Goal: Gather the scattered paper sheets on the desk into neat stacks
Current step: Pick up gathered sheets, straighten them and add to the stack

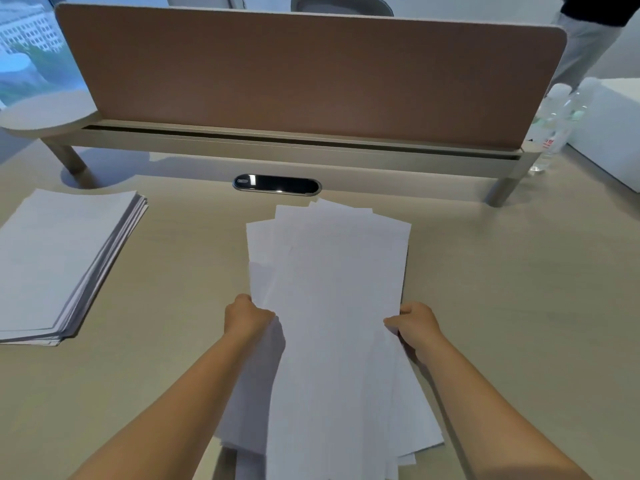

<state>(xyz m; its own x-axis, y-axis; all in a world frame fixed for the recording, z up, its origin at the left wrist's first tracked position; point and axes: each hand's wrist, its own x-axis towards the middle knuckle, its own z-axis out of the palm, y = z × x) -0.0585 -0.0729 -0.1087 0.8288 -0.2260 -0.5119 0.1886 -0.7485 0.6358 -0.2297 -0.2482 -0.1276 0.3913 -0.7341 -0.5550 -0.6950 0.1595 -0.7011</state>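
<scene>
An uneven bundle of paper sheets (329, 306) is being gripped at mid-worktop (502, 289), its side edges being clasped by curled fingers of the left hand (247, 315) and right hand (414, 323). A finished stack (62, 261) is lying far left. Risk: misaligned sheets being creased or slipping out if squeezed unevenly.

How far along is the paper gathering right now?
Done: one fairly squared stack sits at the desk's left. In hand: the left hand and right hand grip the sides of a loose bundle, its far edges fanned unevenly. Left: squaring that bundle and setting it down.
</scene>
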